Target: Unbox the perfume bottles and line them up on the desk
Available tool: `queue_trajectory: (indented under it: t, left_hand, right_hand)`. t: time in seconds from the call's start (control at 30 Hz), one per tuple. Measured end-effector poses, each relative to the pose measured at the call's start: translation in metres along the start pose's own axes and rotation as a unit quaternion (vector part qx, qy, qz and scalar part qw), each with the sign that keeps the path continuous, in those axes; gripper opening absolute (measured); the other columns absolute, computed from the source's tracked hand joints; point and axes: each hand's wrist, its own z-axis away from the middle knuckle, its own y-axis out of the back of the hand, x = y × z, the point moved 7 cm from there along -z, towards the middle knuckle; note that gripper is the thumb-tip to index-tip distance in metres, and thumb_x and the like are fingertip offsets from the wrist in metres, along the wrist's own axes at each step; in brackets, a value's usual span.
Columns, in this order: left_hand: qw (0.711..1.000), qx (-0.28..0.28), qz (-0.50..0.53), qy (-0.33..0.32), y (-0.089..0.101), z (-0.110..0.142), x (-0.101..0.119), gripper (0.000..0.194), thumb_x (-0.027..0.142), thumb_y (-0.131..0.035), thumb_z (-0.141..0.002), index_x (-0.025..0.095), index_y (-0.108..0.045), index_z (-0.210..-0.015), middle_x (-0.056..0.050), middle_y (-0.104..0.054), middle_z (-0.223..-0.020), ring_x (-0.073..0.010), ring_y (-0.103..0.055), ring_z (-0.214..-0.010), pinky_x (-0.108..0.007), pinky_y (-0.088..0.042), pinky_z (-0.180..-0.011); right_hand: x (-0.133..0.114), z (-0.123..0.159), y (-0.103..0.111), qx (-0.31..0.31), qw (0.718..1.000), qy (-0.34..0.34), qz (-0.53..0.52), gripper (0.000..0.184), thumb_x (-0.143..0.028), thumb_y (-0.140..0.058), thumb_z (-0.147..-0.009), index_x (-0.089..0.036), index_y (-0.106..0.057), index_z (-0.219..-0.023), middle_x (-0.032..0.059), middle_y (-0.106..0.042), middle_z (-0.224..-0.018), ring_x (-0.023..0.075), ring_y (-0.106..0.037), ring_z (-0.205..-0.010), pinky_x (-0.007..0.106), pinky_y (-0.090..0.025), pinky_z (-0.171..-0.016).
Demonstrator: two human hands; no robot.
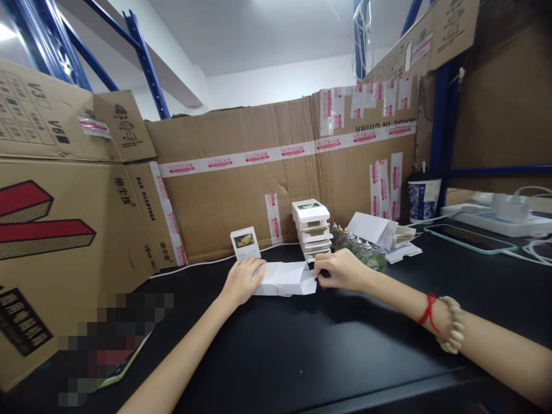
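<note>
A white paper carton (282,278) lies on its side on the black table. My left hand (244,279) grips its left end, fingers over the top. At the carton's right end, where flaps stand out, my right hand (340,269) has its fingers curled in a pinch on a flap. Behind the left hand stands a small white box with a plant picture (244,241). Just behind the right hand rises a stack of white boxes (311,227). Several clear glass bottles (366,253) with metallic tops sit to the right, partly hidden by my right hand and forearm.
Folded white cartons (374,230) lie behind the bottles. Farther right are a phone (468,239), a power strip (495,218) with white cables and a patterned cup (423,198). Cardboard walls (233,195) enclose the back and left. A blurred-out object (125,345) lies at front left.
</note>
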Motion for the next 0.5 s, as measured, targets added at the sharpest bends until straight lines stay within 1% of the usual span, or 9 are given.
queue_trajectory:
  t: [0.1, 0.23, 0.37, 0.43, 0.5]
  left_hand:
    - [1.0, 0.013, -0.003, -0.015, 0.0023, 0.0004, -0.0006, 0.035, 0.028, -0.029, -0.089, 0.019, -0.062, -0.097, -0.004, -0.066, -0.1, -0.02, -0.058, -0.093, -0.034, -0.038, -0.076]
    - [0.999, 0.027, -0.004, -0.03, 0.0058, 0.0014, -0.0043, 0.039, 0.027, -0.029, -0.087, 0.019, -0.066, -0.088, -0.005, -0.069, -0.095, -0.0209, -0.061, -0.085, -0.035, -0.04, -0.075]
    - [0.999, 0.037, -0.001, -0.031, 0.0065, 0.0029, -0.0098, 0.04, 0.028, -0.029, -0.086, 0.02, -0.067, -0.084, -0.004, -0.071, -0.091, -0.0205, -0.063, -0.079, -0.035, -0.042, -0.073]
    - [0.999, 0.043, 0.0, -0.031, 0.0059, 0.0036, -0.0093, 0.039, 0.029, -0.03, -0.086, 0.019, -0.068, -0.083, -0.005, -0.071, -0.088, -0.0209, -0.064, -0.08, -0.036, -0.042, -0.073]
    - [0.998, 0.05, 0.004, -0.029, 0.0055, 0.0041, -0.0055, 0.039, 0.03, -0.03, -0.086, 0.019, -0.068, -0.083, -0.005, -0.071, -0.087, -0.0207, -0.064, -0.079, -0.036, -0.042, -0.073]
  right_hand:
    - [-0.0012, 0.0008, -0.0013, -0.004, 1.0, 0.0, -0.022, 0.012, -0.013, -0.055, -0.068, -0.019, -0.065, -0.069, -0.0008, -0.066, -0.073, 0.0097, -0.055, -0.061, 0.019, -0.028, -0.05]
    - [-0.0052, 0.0019, -0.0008, -0.01, 0.998, 0.004, -0.063, 0.011, -0.013, -0.055, -0.067, -0.019, -0.063, -0.07, -0.0014, -0.066, -0.075, 0.0106, -0.058, -0.064, 0.019, -0.032, -0.053]
    - [-0.0063, 0.0023, 0.0038, 0.001, 0.996, -0.013, -0.091, 0.021, -0.015, -0.055, -0.07, -0.02, -0.06, -0.089, -0.0019, -0.065, -0.081, 0.0081, -0.055, -0.059, 0.018, -0.034, -0.054]
    - [-0.0064, 0.0023, 0.0043, -0.003, 0.995, -0.022, -0.094, 0.025, -0.018, -0.054, -0.072, -0.02, -0.057, -0.097, -0.0016, -0.064, -0.085, 0.0072, -0.054, -0.057, 0.018, -0.035, -0.053]
    - [-0.0072, 0.0024, 0.0024, -0.019, 0.995, -0.025, -0.096, 0.03, -0.02, -0.055, -0.073, -0.021, -0.055, -0.103, -0.0004, -0.062, -0.093, 0.0064, -0.053, -0.055, 0.019, -0.036, -0.053]
